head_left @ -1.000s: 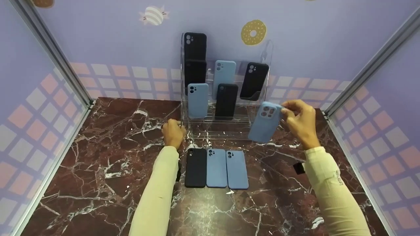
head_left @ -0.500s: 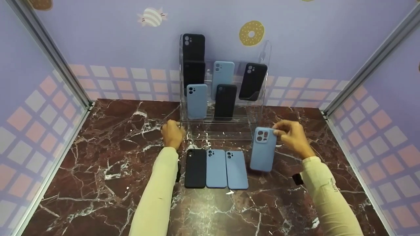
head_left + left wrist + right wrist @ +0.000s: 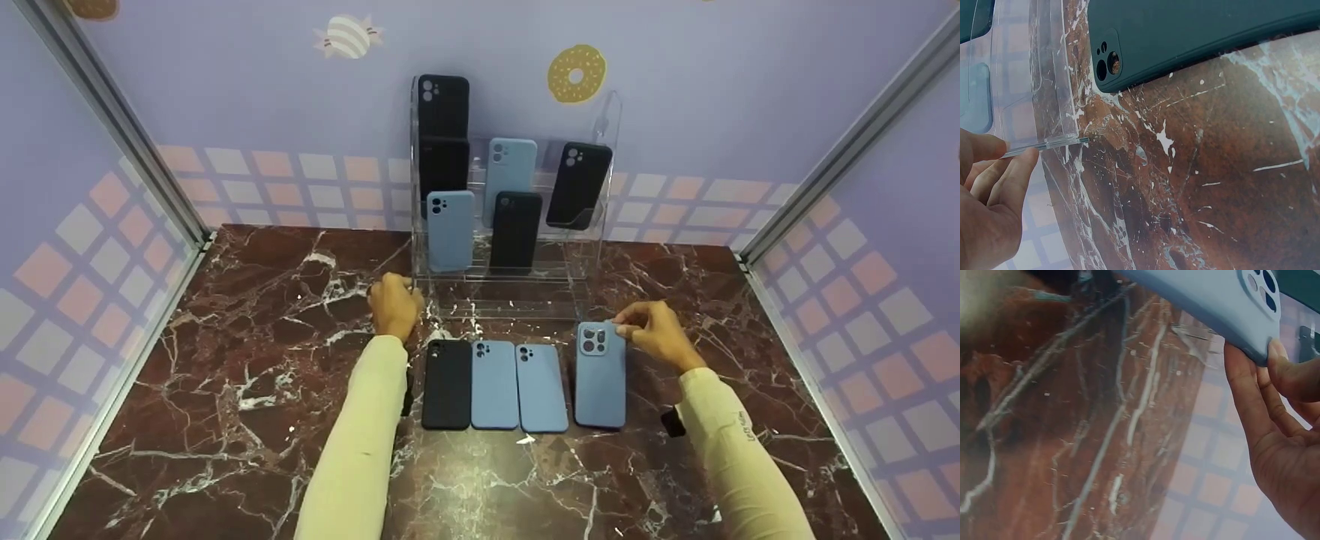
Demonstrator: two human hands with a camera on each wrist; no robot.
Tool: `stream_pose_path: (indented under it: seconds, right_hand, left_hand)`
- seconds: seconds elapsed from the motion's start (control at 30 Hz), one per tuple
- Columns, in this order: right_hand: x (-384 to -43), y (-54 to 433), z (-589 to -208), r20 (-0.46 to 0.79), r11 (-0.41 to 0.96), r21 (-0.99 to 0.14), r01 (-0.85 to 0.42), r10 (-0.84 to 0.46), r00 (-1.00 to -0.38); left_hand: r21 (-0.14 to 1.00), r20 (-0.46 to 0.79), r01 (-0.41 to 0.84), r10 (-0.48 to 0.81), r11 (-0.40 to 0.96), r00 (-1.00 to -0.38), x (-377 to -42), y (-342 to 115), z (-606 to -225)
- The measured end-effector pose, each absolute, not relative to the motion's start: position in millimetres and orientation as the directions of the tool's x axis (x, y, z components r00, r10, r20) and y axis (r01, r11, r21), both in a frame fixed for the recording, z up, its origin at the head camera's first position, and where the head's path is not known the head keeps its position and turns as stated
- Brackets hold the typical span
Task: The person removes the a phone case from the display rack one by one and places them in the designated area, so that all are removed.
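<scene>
Hands (image 3: 395, 306) (image 3: 658, 334) in pinches: stand (image 3: 1061, 143), blue case (image 3: 601, 386)

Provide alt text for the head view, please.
A right hand pinches a blue phone case beside one black case and two blue cases lying on a marbled table. A left hand grips a clear tiered stand holding six more cases.

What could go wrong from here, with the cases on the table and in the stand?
The right hand pinches the blue case with the large camera cutout only near one upper corner, so it might twist or slip.
Sliding that case left could nudge the slightly skewed blue case at the row's end.
The left hand grips the clear stand by its edge; a tug might disturb the tilted black case.
</scene>
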State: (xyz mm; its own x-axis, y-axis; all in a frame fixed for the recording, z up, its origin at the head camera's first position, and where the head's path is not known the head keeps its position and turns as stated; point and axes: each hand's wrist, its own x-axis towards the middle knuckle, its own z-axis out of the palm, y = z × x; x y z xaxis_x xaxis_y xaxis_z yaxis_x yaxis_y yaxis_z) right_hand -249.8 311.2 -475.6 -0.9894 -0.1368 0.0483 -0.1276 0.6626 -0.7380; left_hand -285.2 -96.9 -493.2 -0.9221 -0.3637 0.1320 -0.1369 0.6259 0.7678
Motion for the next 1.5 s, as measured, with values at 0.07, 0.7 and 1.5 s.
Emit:
stream_pose_path:
  seconds: [0.07,0.7,1.5]
  right_hand:
    - [-250.4,309.6,-481.5,0.035,0.664,-0.739,-0.119,-0.139,-0.99]
    - [-258.4,292.1,-512.6,0.017,0.729,-0.684,-0.019,-0.01,-1.0]
    - [-258.6,289.7,-524.2,-0.027,0.763,-0.647,0.001,-0.022,-0.999]
  left_hand:
    - [0.769,0.134,-0.136,-0.366,0.624,-0.921,-285.0,-97.1,-493.2]
    - [0.776,0.137,-0.126,-0.36,0.618,-0.923,-287.1,-97.3,-493.4]
    - [0.769,0.112,-0.145,-0.356,0.622,-0.928,-287.5,-98.2,-493.7]
